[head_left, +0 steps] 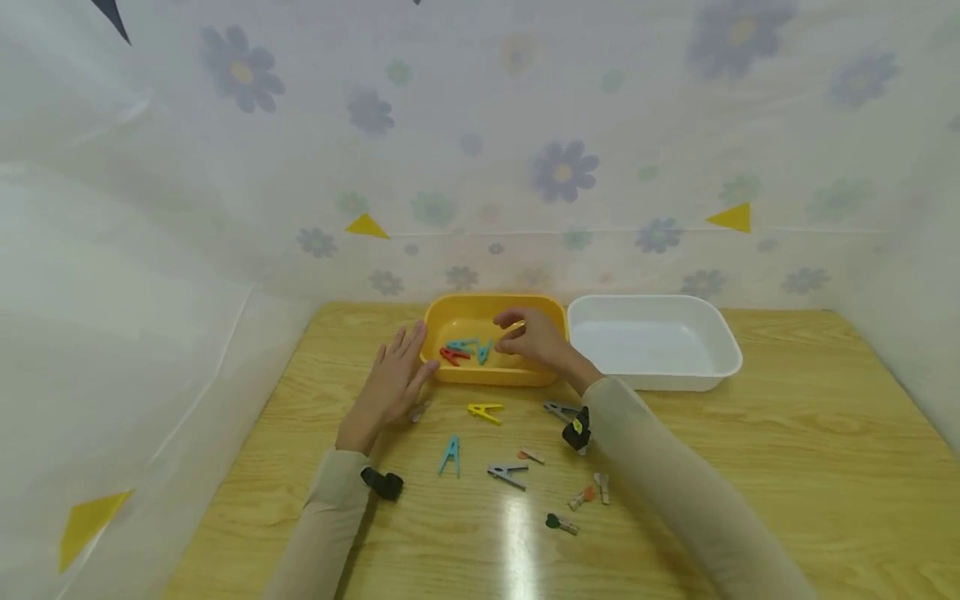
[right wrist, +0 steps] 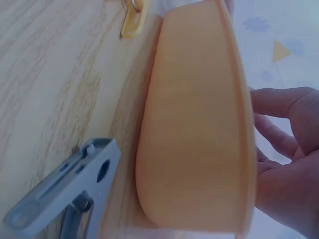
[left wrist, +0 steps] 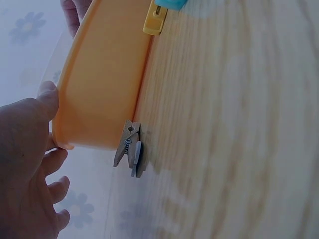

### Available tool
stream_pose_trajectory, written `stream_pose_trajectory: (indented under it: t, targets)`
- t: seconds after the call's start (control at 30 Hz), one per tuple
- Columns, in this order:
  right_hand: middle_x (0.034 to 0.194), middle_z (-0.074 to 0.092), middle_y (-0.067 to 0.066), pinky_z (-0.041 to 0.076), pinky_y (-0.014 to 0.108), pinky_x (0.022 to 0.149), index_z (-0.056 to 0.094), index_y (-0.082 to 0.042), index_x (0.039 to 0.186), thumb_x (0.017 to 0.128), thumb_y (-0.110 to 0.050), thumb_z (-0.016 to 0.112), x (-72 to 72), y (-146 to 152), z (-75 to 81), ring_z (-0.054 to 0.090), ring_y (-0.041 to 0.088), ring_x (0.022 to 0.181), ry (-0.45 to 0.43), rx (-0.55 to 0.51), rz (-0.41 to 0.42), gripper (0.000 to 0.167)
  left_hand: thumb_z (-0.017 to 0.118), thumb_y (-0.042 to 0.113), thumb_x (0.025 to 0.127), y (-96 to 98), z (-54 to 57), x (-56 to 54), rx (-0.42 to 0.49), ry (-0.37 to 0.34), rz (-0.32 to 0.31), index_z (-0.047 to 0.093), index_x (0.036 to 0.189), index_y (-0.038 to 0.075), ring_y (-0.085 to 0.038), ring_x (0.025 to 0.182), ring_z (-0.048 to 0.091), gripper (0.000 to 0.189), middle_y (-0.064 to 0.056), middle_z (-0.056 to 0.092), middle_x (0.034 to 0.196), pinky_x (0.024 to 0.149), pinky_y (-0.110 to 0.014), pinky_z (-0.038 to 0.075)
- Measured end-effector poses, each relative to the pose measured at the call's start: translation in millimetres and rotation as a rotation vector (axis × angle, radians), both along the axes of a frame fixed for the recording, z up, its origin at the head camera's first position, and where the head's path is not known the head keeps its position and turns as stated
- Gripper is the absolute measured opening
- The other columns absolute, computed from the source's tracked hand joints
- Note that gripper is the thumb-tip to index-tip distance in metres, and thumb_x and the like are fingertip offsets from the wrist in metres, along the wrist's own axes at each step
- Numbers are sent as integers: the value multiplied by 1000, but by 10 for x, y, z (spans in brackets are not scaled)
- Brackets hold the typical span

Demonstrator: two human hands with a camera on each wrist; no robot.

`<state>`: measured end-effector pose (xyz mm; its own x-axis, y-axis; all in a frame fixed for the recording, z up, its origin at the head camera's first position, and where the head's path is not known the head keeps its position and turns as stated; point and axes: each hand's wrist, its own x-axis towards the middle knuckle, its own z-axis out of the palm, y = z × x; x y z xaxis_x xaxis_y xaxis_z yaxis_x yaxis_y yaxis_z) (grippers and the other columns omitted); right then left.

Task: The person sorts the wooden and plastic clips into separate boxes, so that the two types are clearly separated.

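My left hand (head_left: 392,379) rests against the left end of a yellow plastic tub (head_left: 495,377), thumb at the rim and fingers extended along the outside. Over the tub's right half hovers my right hand (head_left: 534,337), thumb and fingers bent with a gap between them and nothing visible held. Inside the tub lie a red clothespin (head_left: 453,356) and light-blue clothespins (head_left: 483,353). Below the left hand, a small wooden clothespin (left wrist: 128,145) leans by the tub's outer wall. A grey clothespin (right wrist: 75,189) lies near the tub's front, partly under the right wrist in the head view.
A white tub (head_left: 652,382) stands against the yellow one on the right. In front on the wooden table (head_left: 810,467) lie a yellow clothespin (head_left: 486,412), a blue one (head_left: 451,456), another grey one (head_left: 508,474) and several small wooden ones (head_left: 562,524). A flowered curtain (head_left: 480,183) hangs behind.
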<state>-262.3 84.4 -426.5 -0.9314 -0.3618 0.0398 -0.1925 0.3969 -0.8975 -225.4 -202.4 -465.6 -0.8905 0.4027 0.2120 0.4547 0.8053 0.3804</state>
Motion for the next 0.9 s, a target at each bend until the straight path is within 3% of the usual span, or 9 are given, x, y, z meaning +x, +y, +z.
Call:
stream_pose_trajectory:
  t: [0.17,0.37,0.6,0.9]
  targets:
    - [135,56,28,60,43,84,60,5,133,94,-3,74,108,58,78,68,37,106,58,-20,21,43,37,46,112,-46,0,0,-2,-12,5,12,165,5,-41,156,10,72,-12,13,171,119,-68,8]
    - [134,60,20,60,39,81,66,-5,129,94,-9,76,285,152,191,67,33,108,126,4,13,37,35,47,112,-91,-11,-10,0,-16,7,11,165,6,-41,156,9,72,-12,12,171,119,-69,8]
    - [131,61,17,61,41,81,65,-4,128,95,-10,76,440,301,200,69,35,107,198,-56,59,36,35,48,112,-100,-9,-36,-9,-15,1,11,165,5,-41,156,9,72,-12,11,171,118,-70,9]
    - [131,62,16,61,33,79,65,-4,128,95,-9,76,677,452,232,70,31,103,238,-80,58,36,33,48,112,-89,1,-13,-14,-30,1,10,165,4,-41,156,8,73,-13,10,171,119,-69,8]
